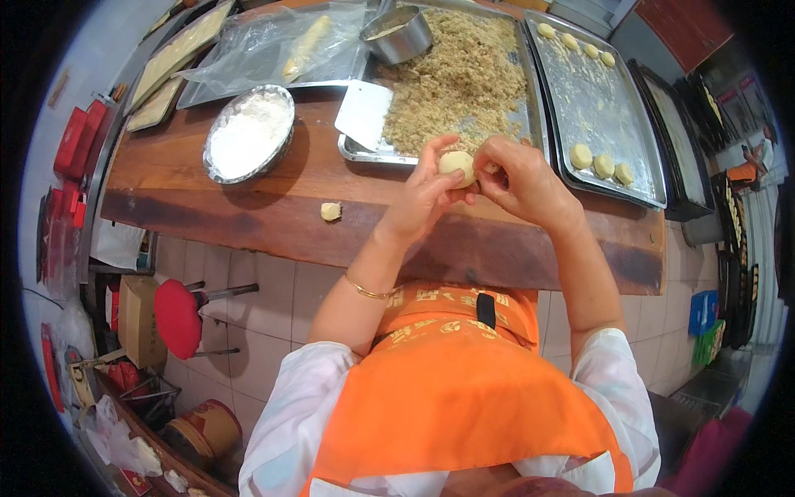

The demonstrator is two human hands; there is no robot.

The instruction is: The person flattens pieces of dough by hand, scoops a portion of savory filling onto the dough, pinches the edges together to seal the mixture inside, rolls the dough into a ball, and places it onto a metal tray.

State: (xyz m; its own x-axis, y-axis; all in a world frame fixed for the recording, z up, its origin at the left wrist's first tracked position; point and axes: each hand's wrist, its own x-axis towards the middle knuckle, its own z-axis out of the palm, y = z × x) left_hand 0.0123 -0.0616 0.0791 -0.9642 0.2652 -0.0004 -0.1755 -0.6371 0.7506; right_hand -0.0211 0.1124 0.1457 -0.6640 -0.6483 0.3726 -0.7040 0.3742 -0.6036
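Observation:
My left hand (pixel 421 195) holds a pale yellow dough ball (pixel 456 168), its thumb across the front and its fingers around the side. Close against the ball's right side, my right hand (pixel 523 184) has its fingers curled into a pinch; what they grip, if anything, is hard to make out. Just beyond both hands lies a metal tray (pixel 537 91) heaped with brown crumbly filling (pixel 464 74). A white flat scraper (pixel 364 113) rests on its near left corner, and a round metal container (pixel 397 36) stands at its far left. A small dough piece (pixel 330 211) sits on the wooden table (pixel 273 211).
Left of the filling stands a bowl of white flour (pixel 248 135). Behind it, a plastic-covered tray (pixel 240 62) carries a long dough roll (pixel 307 45). At right, a floured tray (pixel 604 108) bears several dough balls (pixel 581 156). A red stool (pixel 178 319) stands at lower left.

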